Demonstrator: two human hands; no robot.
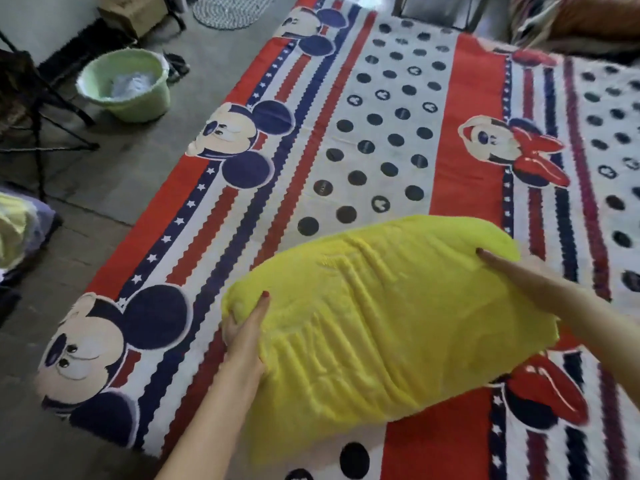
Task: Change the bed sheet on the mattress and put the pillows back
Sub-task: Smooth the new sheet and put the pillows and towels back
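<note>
A yellow pillow [374, 327] is held just above the near end of the mattress. The mattress wears a red, white and blue cartoon-mouse bed sheet [377, 133], spread flat on the floor. My left hand [244, 336] grips the pillow's left end, thumb on top and fingers curled under. My right hand [519, 275] lies along the pillow's right top edge with fingers stretched out, pressing on it. The pillow's underside is hidden.
A light green bucket [126, 86] with cloth inside stands on the grey floor left of the mattress. Dark tripod legs [52, 109] stand near it. A bundle of fabric [20, 233] lies at the far left. More bedding [588, 22] is piled at the top right.
</note>
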